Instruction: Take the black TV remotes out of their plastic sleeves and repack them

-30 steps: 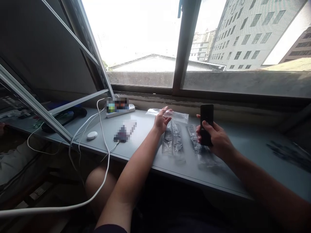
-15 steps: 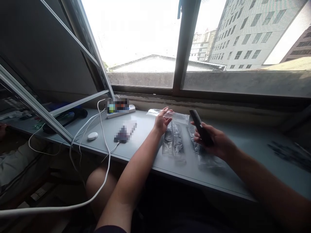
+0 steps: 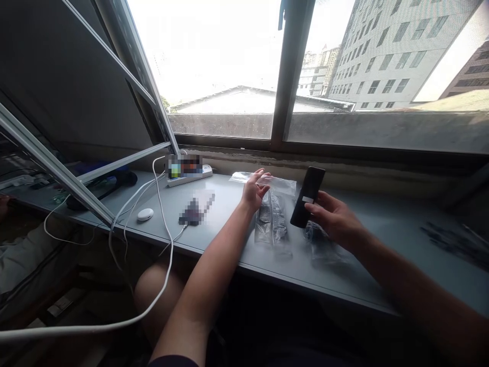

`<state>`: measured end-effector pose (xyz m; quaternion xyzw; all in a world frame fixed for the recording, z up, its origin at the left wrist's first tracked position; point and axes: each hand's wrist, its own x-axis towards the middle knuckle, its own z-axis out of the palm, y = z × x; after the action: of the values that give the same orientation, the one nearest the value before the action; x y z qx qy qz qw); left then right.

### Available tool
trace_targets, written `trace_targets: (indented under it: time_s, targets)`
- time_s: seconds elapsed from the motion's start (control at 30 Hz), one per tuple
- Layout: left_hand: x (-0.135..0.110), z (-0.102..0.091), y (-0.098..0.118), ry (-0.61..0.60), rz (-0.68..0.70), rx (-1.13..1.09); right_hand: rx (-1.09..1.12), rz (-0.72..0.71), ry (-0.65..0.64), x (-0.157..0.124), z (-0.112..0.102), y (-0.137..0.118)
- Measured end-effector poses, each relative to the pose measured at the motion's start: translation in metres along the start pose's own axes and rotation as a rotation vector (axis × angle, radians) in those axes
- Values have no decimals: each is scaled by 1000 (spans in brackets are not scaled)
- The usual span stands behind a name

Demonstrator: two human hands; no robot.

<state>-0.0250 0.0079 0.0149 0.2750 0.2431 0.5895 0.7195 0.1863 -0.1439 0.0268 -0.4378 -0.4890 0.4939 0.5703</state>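
From my end, right hand (image 3: 338, 216) has the black bar (image 3: 314, 183), pinched with the thumb on the near face, fingers mostly hidden behind. Bar is raised in front of me, tilted, top end leaning right; white label (image 3: 308, 200) faces me, just by the thumb tip. Text on it too small for me to read.

Left hand (image 3: 253, 193): fingers spread and a bit curled, over the near edge of a clear bag (image 3: 287, 186). Can't tell if it touches it. Dark packs (image 3: 280, 219) in plastic lie just below that hand; another wrapped pack (image 3: 327, 252) sits under the right hand, partly covered by it.

Left part of the table (image 3: 225, 196): blurred-out phone (image 3: 196, 209) with a cable plugged in, white puck (image 3: 145, 214) near the front edge, power strip (image 3: 208, 171) at the back, white cable (image 3: 168, 239) looping across. Dark pile (image 3: 454, 244) far right, too dim to identify. Window (image 3: 221, 66) behind it all.
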Motion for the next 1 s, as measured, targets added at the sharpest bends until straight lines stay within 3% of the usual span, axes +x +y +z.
trace_targets:
  time_s: [0.23, 0.4, 0.5, 0.8, 0.9, 1.0]
  targets:
    - [0, 0, 0, 3, 0, -9, -282, -156, 12, -3, -2, 0]
    - [-1, 1, 0, 1, -2, -8, -469, -476, -48, -7, -1, 3]
    - [-2, 2, 1, 0, -2, -6, -548, -559, -74, -10, 0, -1]
    - [-2, 2, 1, 4, -11, -25, -516, -553, 6, -11, 2, -6]
    - [-2, 2, 1, 10, -14, -26, -452, -474, 85, -11, 2, -2]
    - [-3, 2, 1, 8, -6, -9, -296, -303, 99, -10, 3, -4]
